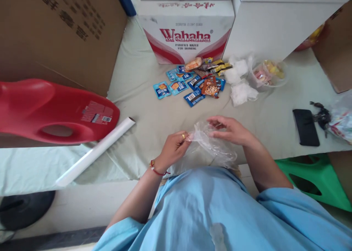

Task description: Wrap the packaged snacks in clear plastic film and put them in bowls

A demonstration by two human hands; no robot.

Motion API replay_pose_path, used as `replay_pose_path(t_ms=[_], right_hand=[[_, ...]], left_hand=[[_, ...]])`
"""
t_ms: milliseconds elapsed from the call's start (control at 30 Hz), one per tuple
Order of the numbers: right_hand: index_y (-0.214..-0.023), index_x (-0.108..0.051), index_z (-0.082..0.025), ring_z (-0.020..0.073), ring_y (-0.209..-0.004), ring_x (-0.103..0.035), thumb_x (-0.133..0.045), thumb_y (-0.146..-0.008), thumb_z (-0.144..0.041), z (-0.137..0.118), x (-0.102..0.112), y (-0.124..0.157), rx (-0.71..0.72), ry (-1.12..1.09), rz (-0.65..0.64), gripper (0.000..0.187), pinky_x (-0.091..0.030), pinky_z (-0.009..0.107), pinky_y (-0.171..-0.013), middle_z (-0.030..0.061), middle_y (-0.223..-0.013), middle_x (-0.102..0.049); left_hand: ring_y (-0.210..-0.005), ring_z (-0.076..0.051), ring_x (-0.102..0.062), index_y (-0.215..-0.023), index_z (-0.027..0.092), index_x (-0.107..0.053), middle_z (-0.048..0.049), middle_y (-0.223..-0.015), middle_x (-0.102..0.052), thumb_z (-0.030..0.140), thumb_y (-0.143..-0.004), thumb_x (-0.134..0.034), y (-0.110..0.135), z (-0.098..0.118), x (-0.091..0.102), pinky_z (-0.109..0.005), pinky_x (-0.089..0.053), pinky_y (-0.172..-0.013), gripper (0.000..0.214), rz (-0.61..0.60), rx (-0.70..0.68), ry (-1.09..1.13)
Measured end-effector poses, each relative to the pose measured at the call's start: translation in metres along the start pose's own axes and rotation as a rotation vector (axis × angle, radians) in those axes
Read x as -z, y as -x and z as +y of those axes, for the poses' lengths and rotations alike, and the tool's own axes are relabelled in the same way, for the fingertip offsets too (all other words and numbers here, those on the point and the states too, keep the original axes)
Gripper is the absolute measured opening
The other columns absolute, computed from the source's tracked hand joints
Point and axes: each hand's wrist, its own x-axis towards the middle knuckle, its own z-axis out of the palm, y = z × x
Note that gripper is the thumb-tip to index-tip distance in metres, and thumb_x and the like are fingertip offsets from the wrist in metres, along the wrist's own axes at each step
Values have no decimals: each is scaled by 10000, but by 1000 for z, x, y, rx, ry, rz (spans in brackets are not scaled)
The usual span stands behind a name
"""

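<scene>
The left hand (175, 147) (wearing a ring (183, 136)) pinches a clear bag (213, 146); the right hand (232, 131) perhaps touches it.

Before me, a tabletop (143, 97) spread with pale green cloth (134, 53) carries a Wahaha water carton (188, 38), snack packets (211, 86), crumpled white bundles (243, 93), a round clear tub (265, 86), a black phone (305, 127), keys (323, 117) and a long white roll (96, 151).

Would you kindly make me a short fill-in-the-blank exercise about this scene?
1. The left hand wears a gold-coloured ____ on one finger.
2. That hand is pinching a clear plastic ____.
3. The large brand name on the front of the white carton reads ____.
4. The large jug beside the white roll is coloured ____.

Missing words: ring; bag; Wahaha; red.
</scene>
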Motion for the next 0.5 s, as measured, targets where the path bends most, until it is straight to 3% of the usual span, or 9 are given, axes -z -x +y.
replay_pose_path(t_ms=[100, 233, 367, 433, 500], right_hand=[[-850, -702, -199, 121, -613, -507, -742, -875, -597, 4, -10, -5, -69, -58, 40, 400, -391, 255, -573, -25, -677, -598], [-814, -648, -209, 101, -555, -388, -764, -835, -636, 17, 1, 0, -129, -160, 169, 443, -307, 255, -531, -55, -622, -484], [-796, -641, -208, 101, -540, -384, -784, -803, -659, 29, 11, 11, -209, -192, 200, 473, -303, 254, -516, -58, -615, -474], [-789, -651, -203, 101, -547, -393, -782, -809, -658, 32, 16, 17, -218, -163, 203, 474, -307, 252, -523, -56, -614, -476], [-787, -665, -199, 104, -566, -411, -783, -817, -645, 34, 23, 23, -197, -127, 208, 462, -325, 253, -543, -50, -622, -492]], left_hand=[[-522, -131, -342, -503, 209, -487, 12, -537, -401, 752, -936, -551, 4, -6, 5, -288, -251, -543, 697, 60, 56, 32], [-523, -125, -369, -689, 204, -719, 9, -567, -472, 757, -910, -593, 15, -25, 10, -265, -284, -517, 609, 165, 227, 146], [-470, -102, -296, -713, 192, -721, 51, -508, -337, 767, -874, -639, 17, -39, 7, -244, -261, -463, 603, 266, 389, 372], [-447, -93, -279, -717, 198, -707, 60, -517, -320, 772, -846, -669, 15, -38, 9, -237, -240, -428, 590, 177, 438, 479], [-416, -85, -265, -734, 203, -710, 62, -520, -330, 772, -829, -689, 14, -36, 16, -238, -219, -392, 577, -25, 502, 554]])
